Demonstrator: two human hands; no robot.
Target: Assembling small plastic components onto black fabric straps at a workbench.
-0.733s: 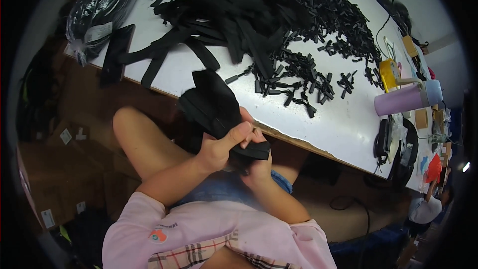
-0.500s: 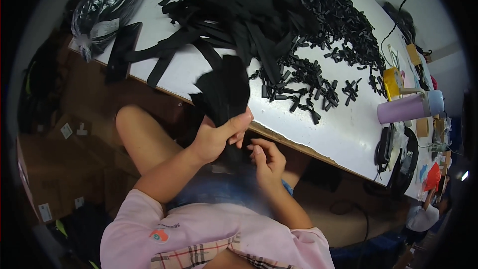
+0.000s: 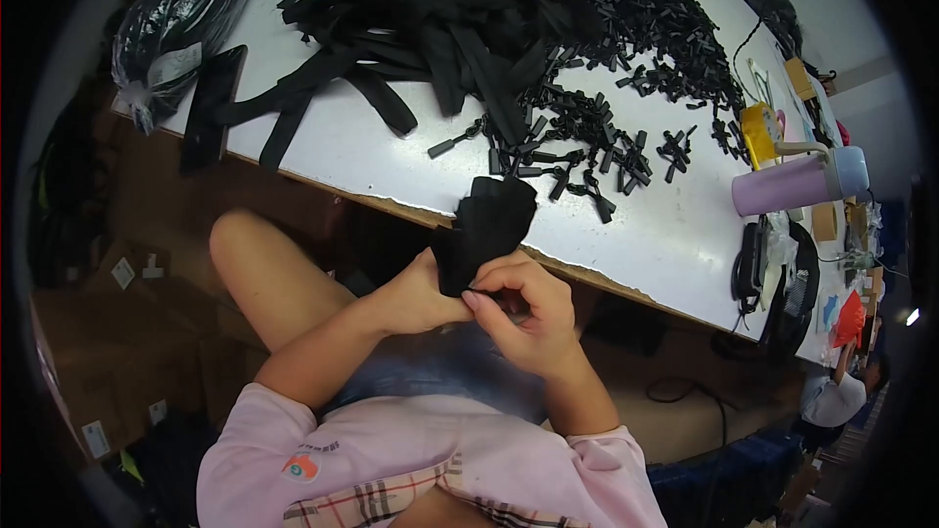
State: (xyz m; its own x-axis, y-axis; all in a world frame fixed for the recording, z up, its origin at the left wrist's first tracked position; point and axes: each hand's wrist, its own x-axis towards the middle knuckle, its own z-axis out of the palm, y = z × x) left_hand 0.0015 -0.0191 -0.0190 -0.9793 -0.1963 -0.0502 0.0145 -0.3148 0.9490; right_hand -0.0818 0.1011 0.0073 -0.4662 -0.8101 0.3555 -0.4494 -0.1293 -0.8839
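My left hand (image 3: 421,295) is wrapped round a bundle of black fabric strips (image 3: 486,225), whose fanned ends stick up just off the table's near edge. At the bundle's lower right edge, by the left thumb, my right hand (image 3: 533,318) pinches the black cloth between thumb and forefinger. What lies below the two hands is hidden. Ahead on the white table (image 3: 675,254) is a big heap of loose black strips (image 3: 421,0). To its right lie many small black cord pieces with stubby tube-like ends (image 3: 587,132).
A shiny black plastic bag (image 3: 181,15) and a flat dark slab (image 3: 210,108) are at the table's left. On the right stand a lilac tumbler (image 3: 782,184), a yellow tape roll (image 3: 758,135) and a black pouch (image 3: 751,269). Cardboard boxes (image 3: 93,362) sit low left; another person (image 3: 831,396) is far right.
The bundle has come down and to the right in my left hand. My right hand, apart from it before, has moved up and now pinches its edge. The view has shifted slightly.
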